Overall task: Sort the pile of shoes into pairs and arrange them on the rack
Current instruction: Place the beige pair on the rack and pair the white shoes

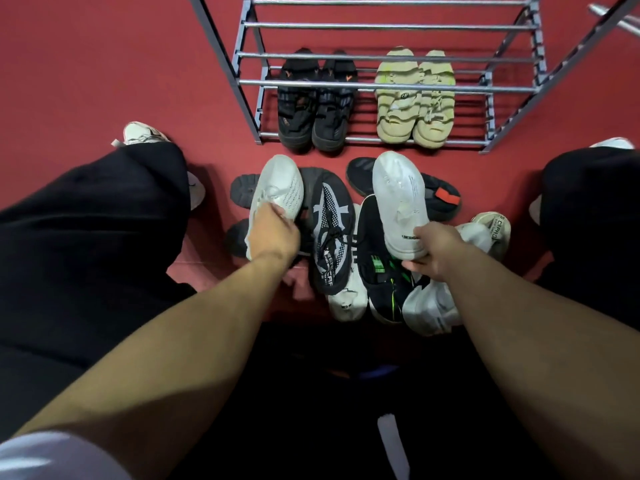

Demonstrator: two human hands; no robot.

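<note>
Red carpet floor point(104, 64) runs under everything, w/ a grey metal shoe rack point(391, 86) standing at the far side. On its bottom tier: a black pair w/ orange marks point(315, 105) on the left, a pale yellow-green pair point(415, 98) on the right, toes toward the camera. Upper bars hold nothing visible.

Just in front of the rack lies the shoe pile point(349, 251): a black-and-white lace-up sneaker point(330, 233) in the middle, a black sneaker w/ green accents point(381, 275) beside it, a black shoe w/ a red patch point(440, 195) behind, white shoes at the near and right edges, dark soles at the left edge.

Left hand point(273, 233) is wrapped around the heel end of a white knit sneaker point(278, 192), toe pointing at the rack. Right hand point(436, 251) grips the heel end of a second white sneaker point(400, 199), raised over the pile, toe also toward the rack. Both look like a match.

Black trouser legs point(93, 216) frame both sides
</note>
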